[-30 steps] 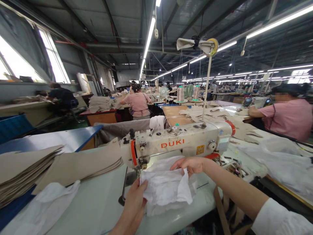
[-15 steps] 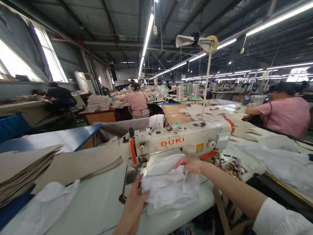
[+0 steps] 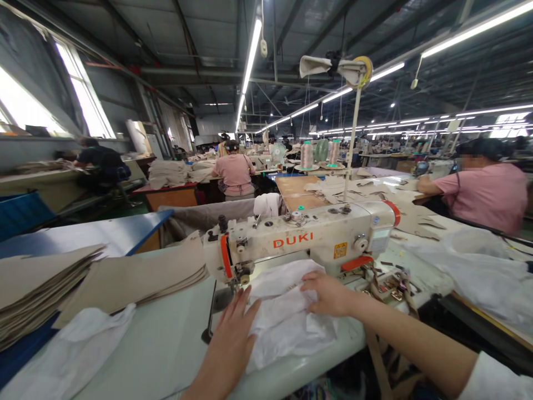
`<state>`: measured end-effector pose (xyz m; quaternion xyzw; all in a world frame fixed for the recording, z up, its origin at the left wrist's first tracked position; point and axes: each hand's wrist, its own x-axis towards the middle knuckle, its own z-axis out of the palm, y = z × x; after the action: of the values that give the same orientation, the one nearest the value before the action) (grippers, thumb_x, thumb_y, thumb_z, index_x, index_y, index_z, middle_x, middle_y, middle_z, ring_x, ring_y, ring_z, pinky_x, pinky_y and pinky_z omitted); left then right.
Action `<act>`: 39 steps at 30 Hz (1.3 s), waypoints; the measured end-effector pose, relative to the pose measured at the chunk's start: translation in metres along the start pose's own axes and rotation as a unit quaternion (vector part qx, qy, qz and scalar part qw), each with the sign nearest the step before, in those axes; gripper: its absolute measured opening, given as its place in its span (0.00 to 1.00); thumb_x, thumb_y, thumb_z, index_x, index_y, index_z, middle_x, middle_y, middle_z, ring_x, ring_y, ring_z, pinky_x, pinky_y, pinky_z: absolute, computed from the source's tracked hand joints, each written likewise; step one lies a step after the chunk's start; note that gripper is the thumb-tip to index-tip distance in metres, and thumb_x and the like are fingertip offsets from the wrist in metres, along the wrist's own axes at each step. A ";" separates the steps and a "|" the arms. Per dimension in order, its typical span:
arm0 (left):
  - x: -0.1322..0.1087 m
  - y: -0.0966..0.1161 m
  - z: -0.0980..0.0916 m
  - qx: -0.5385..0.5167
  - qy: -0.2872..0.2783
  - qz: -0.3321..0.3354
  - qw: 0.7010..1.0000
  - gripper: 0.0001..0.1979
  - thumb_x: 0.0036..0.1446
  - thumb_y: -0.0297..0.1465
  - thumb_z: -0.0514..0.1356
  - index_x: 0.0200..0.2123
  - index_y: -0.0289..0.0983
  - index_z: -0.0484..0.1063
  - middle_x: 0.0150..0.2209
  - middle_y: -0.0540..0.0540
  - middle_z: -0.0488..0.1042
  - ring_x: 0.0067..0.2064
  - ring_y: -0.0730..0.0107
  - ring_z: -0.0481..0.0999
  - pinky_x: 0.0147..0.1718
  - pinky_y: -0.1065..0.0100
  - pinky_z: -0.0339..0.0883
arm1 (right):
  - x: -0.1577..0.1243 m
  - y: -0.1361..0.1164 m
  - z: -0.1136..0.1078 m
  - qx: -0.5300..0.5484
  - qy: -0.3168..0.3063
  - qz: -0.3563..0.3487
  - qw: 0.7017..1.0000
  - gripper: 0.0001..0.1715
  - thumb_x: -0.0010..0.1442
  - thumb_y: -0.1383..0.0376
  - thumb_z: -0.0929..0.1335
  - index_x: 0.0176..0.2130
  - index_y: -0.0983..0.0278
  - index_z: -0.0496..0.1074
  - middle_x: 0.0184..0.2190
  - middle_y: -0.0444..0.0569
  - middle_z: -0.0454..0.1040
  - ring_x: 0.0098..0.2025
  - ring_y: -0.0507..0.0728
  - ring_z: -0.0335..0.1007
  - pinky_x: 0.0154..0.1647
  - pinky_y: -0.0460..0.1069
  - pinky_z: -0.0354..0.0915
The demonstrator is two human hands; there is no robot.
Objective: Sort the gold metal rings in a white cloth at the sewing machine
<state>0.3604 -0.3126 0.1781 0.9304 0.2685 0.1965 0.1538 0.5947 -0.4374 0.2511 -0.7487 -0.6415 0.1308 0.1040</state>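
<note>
White cloth (image 3: 283,333) lies bunched in loose folds under the arm of the sewing machine (image 3: 287,239) and over its pale bed. My left hand (image 3: 229,339) rests on the cloth's left edge, fingers stretched out and spread, the tips close to the needle area. The presser foot and needle are mostly hidden behind those fingertips. My right hand (image 3: 331,294) is on the upper right of the cloth, its bent fingers gripping a fold. Its thumb sits lower on the fabric.
Stacked beige panels (image 3: 137,278) and another white cloth (image 3: 75,350) lie at left. Straps and small metal parts (image 3: 395,286) sit by the machine's right end. A translucent plastic sheet (image 3: 483,261) lies at far right. A thread stand (image 3: 353,128) rises behind. Co-workers sit nearby.
My left hand has gone from holding the cloth's edge to lying spread on top of it. My right hand has shifted slightly down, and the folds lie flatter.
</note>
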 end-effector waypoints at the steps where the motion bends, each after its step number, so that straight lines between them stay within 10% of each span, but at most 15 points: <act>1: 0.001 0.001 -0.003 0.009 -0.031 0.008 0.999 0.27 0.49 0.21 0.55 0.53 0.39 0.71 0.62 0.40 0.63 0.63 0.53 0.60 0.62 0.49 0.51 | -0.001 0.000 -0.001 -0.025 -0.008 -0.009 1.000 0.21 0.43 0.68 0.74 0.41 0.66 0.77 0.54 0.58 0.69 0.57 0.69 0.62 0.58 0.59 0.57; 7: 0.006 0.006 -0.009 0.047 -0.110 -0.022 0.993 0.19 0.57 0.24 0.52 0.50 0.37 0.73 0.55 0.38 0.71 0.57 0.55 0.70 0.59 0.54 0.58 | -0.002 -0.002 0.004 -0.141 -0.034 -0.034 0.989 0.18 0.46 0.75 0.68 0.41 0.69 0.75 0.48 0.59 0.73 0.50 0.67 0.68 0.52 0.57 0.61; 16: 0.014 0.002 -0.014 -0.103 -0.031 -0.057 0.993 0.15 0.61 0.29 0.48 0.35 0.40 0.75 0.42 0.42 0.79 0.47 0.58 0.76 0.51 0.60 0.64 | -0.004 -0.001 0.003 -0.134 -0.004 -0.034 0.990 0.10 0.52 0.73 0.64 0.31 0.68 0.75 0.40 0.59 0.75 0.46 0.65 0.69 0.50 0.55 0.60; 39: 0.045 -0.015 -0.006 -0.303 0.069 -0.239 0.920 0.18 0.47 0.44 0.51 0.26 0.40 0.74 0.31 0.45 0.80 0.38 0.53 0.77 0.39 0.62 0.67 | 0.029 0.026 0.011 0.210 0.160 0.136 0.955 0.11 0.56 0.66 0.64 0.28 0.66 0.74 0.24 0.44 0.74 0.27 0.53 0.68 0.28 0.45 0.59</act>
<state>0.3867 -0.2741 0.1902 0.7316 0.4203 0.2900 0.4517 0.6192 -0.4131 0.2305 -0.8013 -0.4664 0.1542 0.3415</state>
